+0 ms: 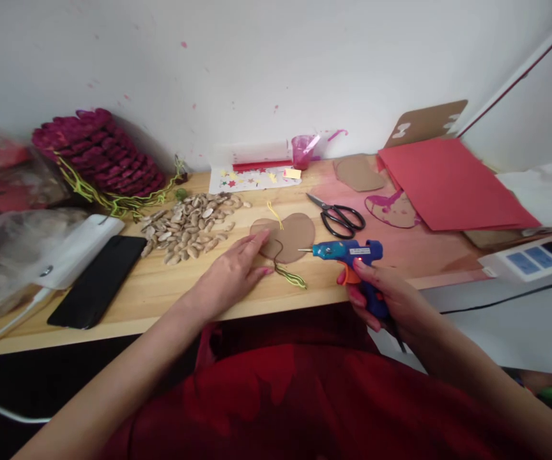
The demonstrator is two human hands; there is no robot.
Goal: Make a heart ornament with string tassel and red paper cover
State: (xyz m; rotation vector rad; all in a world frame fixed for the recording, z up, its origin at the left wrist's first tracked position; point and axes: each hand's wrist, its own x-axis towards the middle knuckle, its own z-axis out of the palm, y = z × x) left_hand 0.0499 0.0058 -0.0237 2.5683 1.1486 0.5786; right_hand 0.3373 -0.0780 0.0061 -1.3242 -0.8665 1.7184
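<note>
My right hand (376,291) is wrapped round the handle of a blue hot glue gun (347,250) with an orange trigger. Its metal nozzle points left, at the right edge of a brown cardboard heart (298,233) lying on the table. On the heart's left side rests my left hand (237,268), fingers stretched out and thumb low near a cord. A dark cord with a yellow-green tassel (291,276) lies over the heart's lower edge. Across its top notch runs a short yellow string (275,214). Black-handled scissors (338,216) lie just right of the heart.
A pile of nut shells (190,227) spreads to the left, near a black phone (98,281) and a white power bank (84,249). Behind stand a magenta layered piece (98,153) and a pink cup (302,152). Red sheets (453,182) and a power strip (535,259) are at right.
</note>
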